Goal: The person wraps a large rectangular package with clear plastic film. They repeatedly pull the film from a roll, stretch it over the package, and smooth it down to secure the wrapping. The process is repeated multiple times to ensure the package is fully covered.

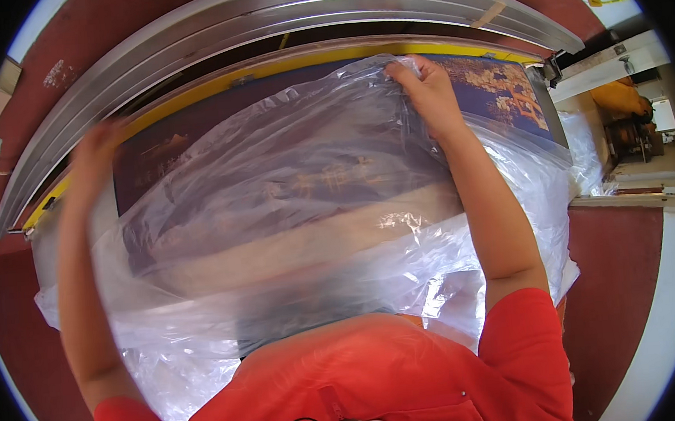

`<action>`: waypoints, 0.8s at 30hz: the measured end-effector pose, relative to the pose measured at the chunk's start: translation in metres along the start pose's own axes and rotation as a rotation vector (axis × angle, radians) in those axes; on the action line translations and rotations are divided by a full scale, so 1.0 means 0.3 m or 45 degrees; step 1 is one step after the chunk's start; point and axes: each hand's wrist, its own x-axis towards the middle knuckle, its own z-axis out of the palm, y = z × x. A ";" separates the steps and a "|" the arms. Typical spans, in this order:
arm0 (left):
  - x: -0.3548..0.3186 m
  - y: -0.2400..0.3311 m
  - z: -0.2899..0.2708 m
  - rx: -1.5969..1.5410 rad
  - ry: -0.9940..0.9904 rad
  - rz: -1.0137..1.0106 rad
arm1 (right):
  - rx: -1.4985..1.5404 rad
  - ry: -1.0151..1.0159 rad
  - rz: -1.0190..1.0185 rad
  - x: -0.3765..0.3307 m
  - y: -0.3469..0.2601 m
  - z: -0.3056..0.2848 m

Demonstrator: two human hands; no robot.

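Observation:
My right hand [428, 95] is closed on the far edge of a clear plastic bag or sheet [286, 144], thumb and fingers pinching it. The plastic is wrinkled and spreads over a dark flat panel [147, 173] with gold print, which shows through it. To the right of that hand, the panel's bare far corner [493, 90] is blue with an orange and gold picture. My left hand [97, 153] is raised at the far left, beside the panel's left end. Motion smears its fingers, and whether it holds anything is hidden by the blur.
A long silver metal beam [292, 14] arches across the back, with a yellow strip [212, 92] just in front of it. More crumpled clear plastic [181, 386] covers the near side. At right stand a pale frame [609, 66] and dark machine parts [630, 139].

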 end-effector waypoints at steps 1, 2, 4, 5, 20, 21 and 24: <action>0.011 0.255 0.150 -0.326 -0.202 -0.034 | -0.007 0.005 -0.001 0.001 0.011 -0.014; 0.014 0.429 0.261 -0.182 -0.160 0.334 | -0.007 0.000 -0.010 0.004 0.013 -0.015; 0.079 0.601 0.482 -0.321 -0.214 0.624 | 0.001 0.016 -0.122 0.012 -0.005 0.014; 0.095 0.643 0.562 -0.508 -0.281 0.534 | -0.006 0.023 -0.183 0.013 -0.018 0.043; -0.721 -0.788 -0.667 -0.135 0.187 -0.578 | -0.779 -1.082 -0.356 -0.473 -0.291 0.073; -0.796 -0.869 -0.719 -0.086 0.262 -0.666 | -0.748 -1.103 -0.315 -0.494 -0.293 0.030; -0.842 -1.123 -0.775 0.236 0.417 -0.765 | -0.781 -1.053 -0.022 -0.485 -0.140 -0.293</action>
